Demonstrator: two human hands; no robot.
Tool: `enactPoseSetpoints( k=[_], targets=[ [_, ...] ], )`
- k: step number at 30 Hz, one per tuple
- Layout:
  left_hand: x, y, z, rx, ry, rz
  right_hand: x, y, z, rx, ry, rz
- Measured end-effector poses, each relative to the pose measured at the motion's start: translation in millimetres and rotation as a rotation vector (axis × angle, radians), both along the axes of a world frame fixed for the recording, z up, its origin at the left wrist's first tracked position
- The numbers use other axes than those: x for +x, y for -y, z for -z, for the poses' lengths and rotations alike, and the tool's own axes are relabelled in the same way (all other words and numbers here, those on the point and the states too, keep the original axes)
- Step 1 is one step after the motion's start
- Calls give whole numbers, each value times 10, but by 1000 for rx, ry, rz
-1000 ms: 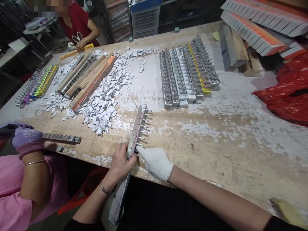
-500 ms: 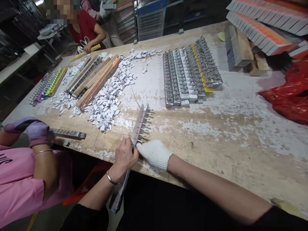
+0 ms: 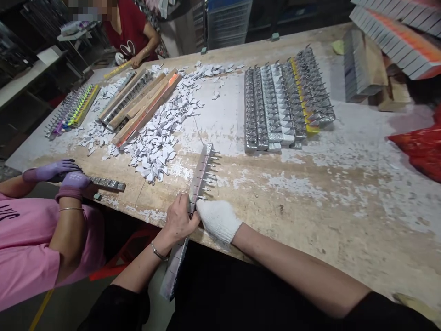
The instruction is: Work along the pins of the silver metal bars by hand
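A long pale strip point(image 3: 200, 177) with dark cross lines lies over the table's near edge, its lower end jutting past it. Thin metal pins point(image 3: 212, 166) stick out in a row along its right side. My bare left hand point(image 3: 178, 216), with a metal bracelet at the wrist, is closed around the strip's middle. In a white knit glove, my right hand point(image 3: 217, 220) presses its closed fingertips to the strip's right side, just below the visible pins. Whatever those fingertips grip is hidden by the glove.
Rows of glittery pinned strips point(image 3: 287, 101) lie at the back right, near a red plastic bag point(image 3: 418, 149). White paper scraps point(image 3: 155, 151) and wooden bars point(image 3: 148, 108) cover the left. At left, a co-worker's purple-gloved hands point(image 3: 74, 181) hold a dark strip point(image 3: 108, 184); another person sits opposite.
The camera view has shifted slightly. Both my hands stay at the strip, whose lower end has turned to show its lined face. The co-worker's far gloved hand has opened out flat.
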State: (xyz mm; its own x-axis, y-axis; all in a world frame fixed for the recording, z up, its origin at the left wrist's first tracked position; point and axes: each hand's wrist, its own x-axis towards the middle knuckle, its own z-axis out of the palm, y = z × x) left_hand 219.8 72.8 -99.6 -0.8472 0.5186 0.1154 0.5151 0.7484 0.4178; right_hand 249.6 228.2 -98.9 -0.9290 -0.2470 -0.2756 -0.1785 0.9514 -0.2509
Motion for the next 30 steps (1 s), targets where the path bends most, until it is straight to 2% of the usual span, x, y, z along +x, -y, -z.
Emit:
enactPoseSetpoints(
  k=[5,8,11,15,20,23,25,27,30],
  targets=[
    [47,-2,-17,-25,24,-52,-14,-10,-56,42,7,-2],
    [77,8,-17,27,44,-104,22,-34,-118,70,1,18],
    [79,37,12,77,48,-73,48,-39,-143,109,12,2],
    [56,64,28,45,53,-17,47,-10,-104,114,-18,-25],
    [99,25,-9,-33,56,-41,39,21,-56,100,-40,-50],
    [117,0,-42,-30,61,-70,25,-5,-111,105,-33,-44],
    [46,38,-76,32,89,-66,33,-69,-185,82,-39,-18],
    [-122,149,-125,130,107,-121,83,-176,-248,30,-55,33],
    [-511,413,-207,216,1,-368,227,-357,-229,-63,-69,131]
  ],
)
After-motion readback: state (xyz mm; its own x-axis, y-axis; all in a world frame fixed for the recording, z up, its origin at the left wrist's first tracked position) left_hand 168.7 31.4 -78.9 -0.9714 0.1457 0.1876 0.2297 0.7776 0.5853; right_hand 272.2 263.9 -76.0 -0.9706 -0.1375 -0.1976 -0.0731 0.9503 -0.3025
